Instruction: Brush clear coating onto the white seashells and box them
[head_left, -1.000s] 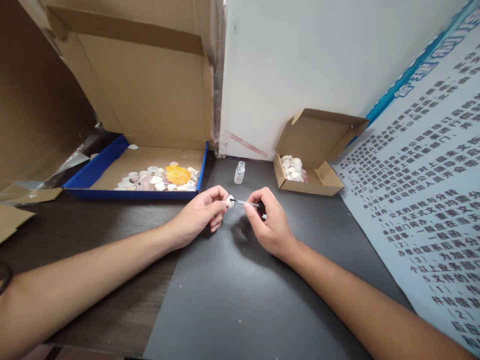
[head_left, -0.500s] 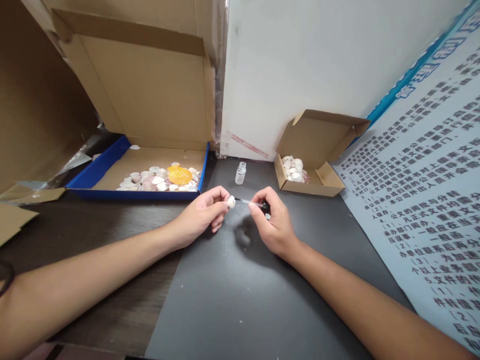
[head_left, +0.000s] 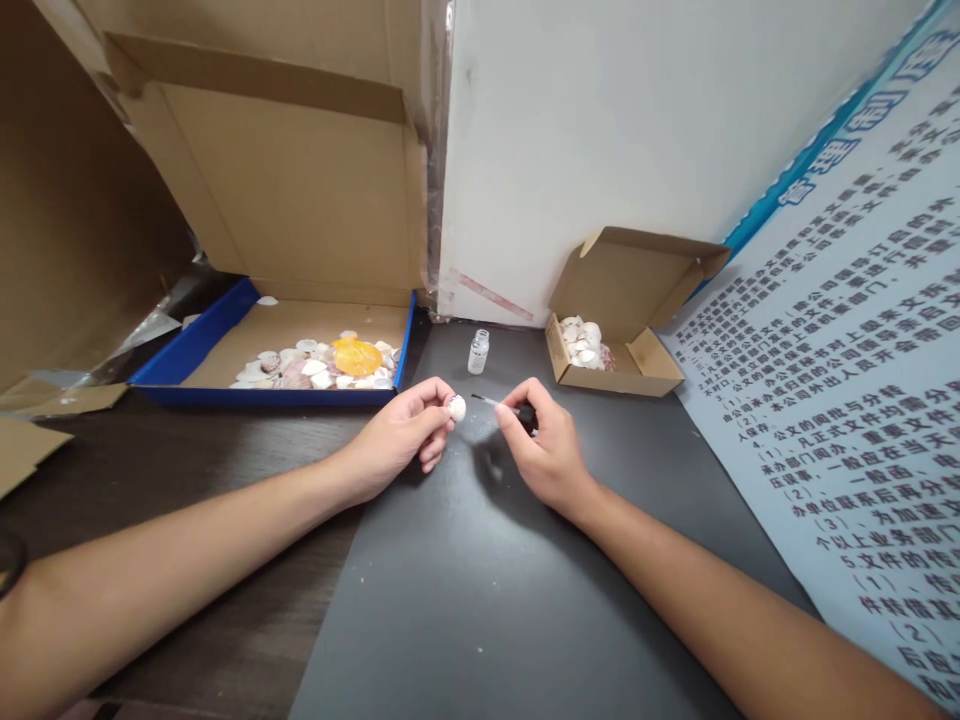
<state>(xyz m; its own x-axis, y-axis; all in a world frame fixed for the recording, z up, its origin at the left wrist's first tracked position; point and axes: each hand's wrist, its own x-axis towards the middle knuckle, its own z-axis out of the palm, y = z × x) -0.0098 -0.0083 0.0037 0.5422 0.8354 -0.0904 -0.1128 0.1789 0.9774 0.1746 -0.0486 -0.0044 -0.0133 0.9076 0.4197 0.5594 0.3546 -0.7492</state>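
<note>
My left hand (head_left: 401,432) pinches a small white shell (head_left: 457,407) between thumb and fingertips, just above a dark grey mat (head_left: 480,590). My right hand (head_left: 541,450) is closed on a thin brush with a black cap (head_left: 501,405). The brush tip points left and stands a short gap from the shell. A small clear bottle (head_left: 478,351), uncapped, stands upright on the mat just behind both hands.
A blue-edged cardboard box (head_left: 217,330) with several shells, one orange, lies at the back left, lid up. A small open carton (head_left: 637,368) with shells sits at the back right. A printed poster (head_left: 847,400) covers the right side. A white wall stands behind.
The brush tip has drawn back a little from the shell, which it touched before. Both hands have stayed in nearly the same place.
</note>
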